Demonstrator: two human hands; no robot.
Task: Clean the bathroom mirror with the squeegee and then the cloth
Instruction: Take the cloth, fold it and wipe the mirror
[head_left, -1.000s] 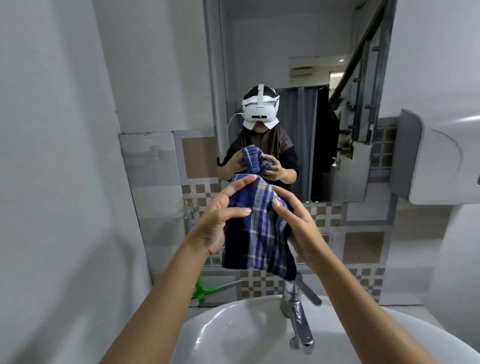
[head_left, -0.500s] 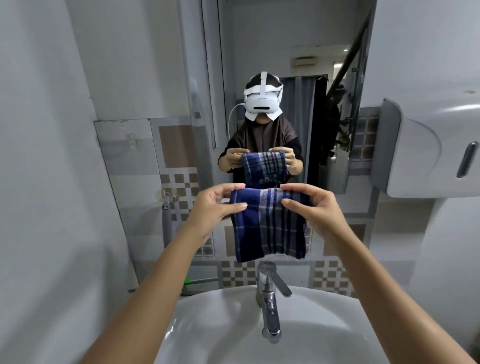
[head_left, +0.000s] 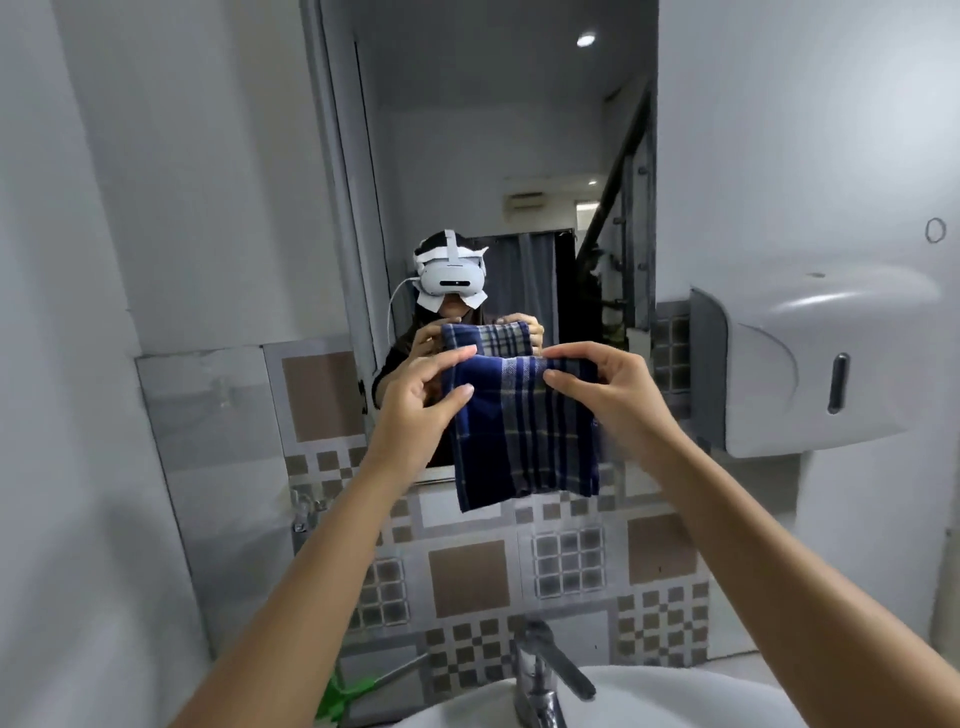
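A blue plaid cloth (head_left: 524, 431) hangs folded in front of the mirror (head_left: 498, 156). My left hand (head_left: 415, 410) pinches its top left corner and my right hand (head_left: 602, 400) pinches its top right corner, stretching the top edge flat. The cloth hangs over the mirror's lower edge without visibly touching the glass. The mirror reflects a person with a white headset holding the same cloth. A green-handled squeegee (head_left: 358, 688) lies low at the left beside the sink, only partly in view.
A white sink (head_left: 467, 706) with a chrome tap (head_left: 540, 675) sits at the bottom. A white wall dispenser (head_left: 810, 358) juts out at the right of the mirror. Patterned tiles cover the wall below the mirror. A plain wall closes in on the left.
Both hands have risen with the cloth toward the mirror, and the cloth went from bunched to spread flat between them. The view has tilted upward.
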